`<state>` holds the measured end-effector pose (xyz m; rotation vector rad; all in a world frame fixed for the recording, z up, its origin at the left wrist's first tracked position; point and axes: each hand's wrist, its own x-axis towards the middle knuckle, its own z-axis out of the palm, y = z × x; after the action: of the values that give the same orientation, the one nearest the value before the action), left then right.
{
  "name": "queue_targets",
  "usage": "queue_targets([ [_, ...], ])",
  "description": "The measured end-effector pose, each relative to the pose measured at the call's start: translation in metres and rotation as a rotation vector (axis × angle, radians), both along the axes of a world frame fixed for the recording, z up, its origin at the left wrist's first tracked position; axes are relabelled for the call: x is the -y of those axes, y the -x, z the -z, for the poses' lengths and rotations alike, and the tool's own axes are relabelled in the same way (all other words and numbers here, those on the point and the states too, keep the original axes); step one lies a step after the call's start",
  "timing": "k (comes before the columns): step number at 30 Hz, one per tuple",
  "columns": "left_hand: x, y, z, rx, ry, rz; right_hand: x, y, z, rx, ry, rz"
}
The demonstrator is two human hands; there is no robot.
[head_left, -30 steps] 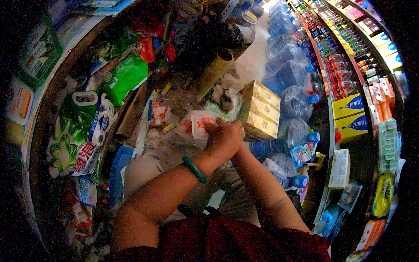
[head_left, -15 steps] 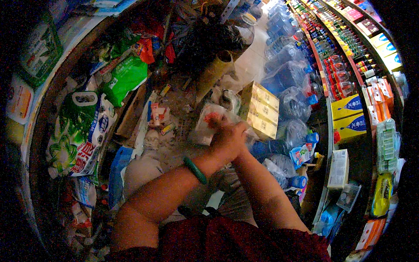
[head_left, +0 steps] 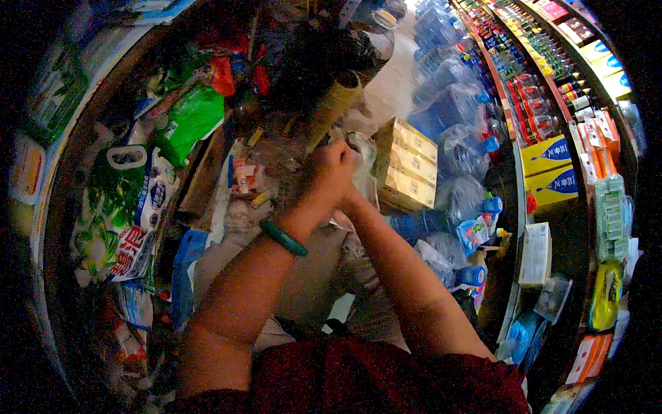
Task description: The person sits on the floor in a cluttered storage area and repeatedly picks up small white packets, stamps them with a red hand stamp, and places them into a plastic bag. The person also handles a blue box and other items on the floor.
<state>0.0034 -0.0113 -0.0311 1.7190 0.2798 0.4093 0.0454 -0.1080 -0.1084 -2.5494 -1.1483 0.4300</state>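
Both hands, left hand (head_left: 331, 172) and right hand (head_left: 352, 196), clench their fingers on a crinkled clear plastic wrapper (head_left: 363, 169) beside a yellow carton (head_left: 407, 165); green bag (head_left: 189, 121) far left.

Green bangle (head_left: 283, 238), dark red top (head_left: 386, 379)

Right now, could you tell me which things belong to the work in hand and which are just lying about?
In hand:
- left hand and right hand, pressed together
- clear plastic bag they grip

Lying about:
- yellow carton beside them
- green packet
- big water bottles
- blue-and-yellow boxes on the shelf
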Motion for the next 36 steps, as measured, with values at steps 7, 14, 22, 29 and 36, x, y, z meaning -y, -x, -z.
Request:
queue_targets([
  [7, -0.035, 0.01, -0.018, 0.0, -0.05, -0.083, 0.011, 0.02, -0.147, -0.293, -0.549, 0.255],
  [14, -0.051, 0.008, -0.032, -0.034, -0.129, -0.138, 0.109, -0.027, -0.032, -0.377, -0.532, 0.835],
  [22, -0.063, 0.01, -0.029, -0.005, -0.186, -0.205, 0.077, 0.03, 0.041, -0.147, 0.12, 0.759],
  [29, -0.064, 0.01, -0.032, -0.053, -0.124, -0.178, 0.048, 0.039, 0.026, -0.082, 0.227, 0.936],
  [36, -0.062, 0.011, -0.036, -0.008, -0.167, -0.205, 0.076, 0.013, 0.082, -0.321, 0.097, 0.827],
])
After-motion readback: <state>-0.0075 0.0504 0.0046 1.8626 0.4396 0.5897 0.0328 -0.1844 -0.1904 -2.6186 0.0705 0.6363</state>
